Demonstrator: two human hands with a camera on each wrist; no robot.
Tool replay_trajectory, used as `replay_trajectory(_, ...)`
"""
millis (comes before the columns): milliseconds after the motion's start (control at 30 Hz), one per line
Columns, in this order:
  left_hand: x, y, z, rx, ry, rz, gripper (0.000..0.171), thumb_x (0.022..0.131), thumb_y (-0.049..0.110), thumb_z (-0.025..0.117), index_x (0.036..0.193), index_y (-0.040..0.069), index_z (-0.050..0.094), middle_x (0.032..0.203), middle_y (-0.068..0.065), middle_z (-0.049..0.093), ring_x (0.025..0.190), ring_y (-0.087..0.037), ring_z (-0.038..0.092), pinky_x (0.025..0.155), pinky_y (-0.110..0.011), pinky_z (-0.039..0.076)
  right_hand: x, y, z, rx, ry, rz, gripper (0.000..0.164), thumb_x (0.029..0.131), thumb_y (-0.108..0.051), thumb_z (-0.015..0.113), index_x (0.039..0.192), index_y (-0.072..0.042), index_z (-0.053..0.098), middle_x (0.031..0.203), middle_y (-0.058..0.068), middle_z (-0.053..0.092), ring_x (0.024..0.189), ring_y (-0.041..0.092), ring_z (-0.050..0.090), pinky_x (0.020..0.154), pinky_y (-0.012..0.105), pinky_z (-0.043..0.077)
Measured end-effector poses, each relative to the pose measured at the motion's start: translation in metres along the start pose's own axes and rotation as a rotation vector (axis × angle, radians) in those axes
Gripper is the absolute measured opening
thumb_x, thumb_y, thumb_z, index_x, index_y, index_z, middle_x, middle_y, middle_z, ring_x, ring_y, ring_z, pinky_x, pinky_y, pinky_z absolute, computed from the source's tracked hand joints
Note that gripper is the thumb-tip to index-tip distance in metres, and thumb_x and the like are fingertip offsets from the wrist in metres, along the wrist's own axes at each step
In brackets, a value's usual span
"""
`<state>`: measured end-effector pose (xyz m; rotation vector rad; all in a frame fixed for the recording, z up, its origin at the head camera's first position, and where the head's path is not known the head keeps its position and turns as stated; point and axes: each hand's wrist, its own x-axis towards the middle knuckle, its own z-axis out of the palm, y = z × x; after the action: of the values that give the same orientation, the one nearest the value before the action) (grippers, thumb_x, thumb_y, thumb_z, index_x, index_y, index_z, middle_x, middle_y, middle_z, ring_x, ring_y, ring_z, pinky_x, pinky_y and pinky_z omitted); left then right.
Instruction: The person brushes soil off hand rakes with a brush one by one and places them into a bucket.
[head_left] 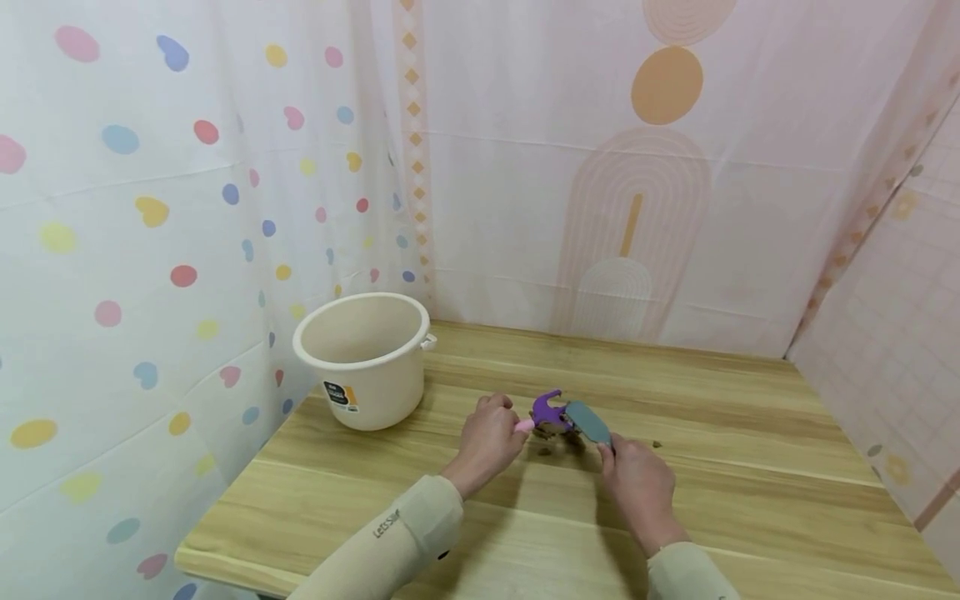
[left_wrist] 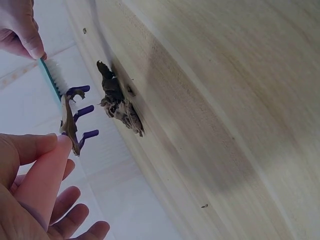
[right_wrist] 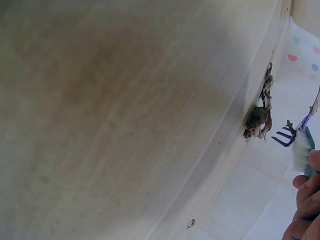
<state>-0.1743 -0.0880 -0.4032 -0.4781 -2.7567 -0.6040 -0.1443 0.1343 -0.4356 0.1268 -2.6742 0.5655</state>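
My left hand (head_left: 487, 440) holds a small hand rake (head_left: 549, 411) by its pink handle, the purple tines raised a little off the table. Bits of dry brown leaf cling to the rake head, as the left wrist view shows. In my right hand (head_left: 642, 485) is a teal brush (head_left: 588, 422) with white bristles, which touch or nearly touch the tines. A clump of crumpled dry leaves (left_wrist: 119, 102) lies on the table just below both tools. In the right wrist view the brush's bristles (right_wrist: 300, 152) face the rake, and the fingers partly hide its handle.
A cream bucket (head_left: 375, 392) stands on the wooden table (head_left: 360, 508), left of the hands. Loose leaf scraps (head_left: 657, 444) lie right of the clump. Patterned curtains (head_left: 495, 208) hang behind the table and at both sides.
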Motion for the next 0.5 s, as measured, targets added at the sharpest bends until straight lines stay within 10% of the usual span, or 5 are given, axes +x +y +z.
replay_trajectory(500, 0.0015, -0.0044, 0.0010, -0.006, 0.015, -0.033, 0.019, 0.086, 0.020, 0.074, 0.078, 0.002, 0.076, 0.116, -0.018, 0.065, 0.106, -0.034, 0.058, 0.081, -0.046, 0.053, 0.0035, 0.0095, -0.0067, 0.013, -0.026, 0.039, 0.024, 0.097, -0.023, 0.063, 0.107, -0.003, 0.070, 0.076, 0.018, 0.066, 0.059, 0.035, 0.062, 0.043, 0.044, 0.043)
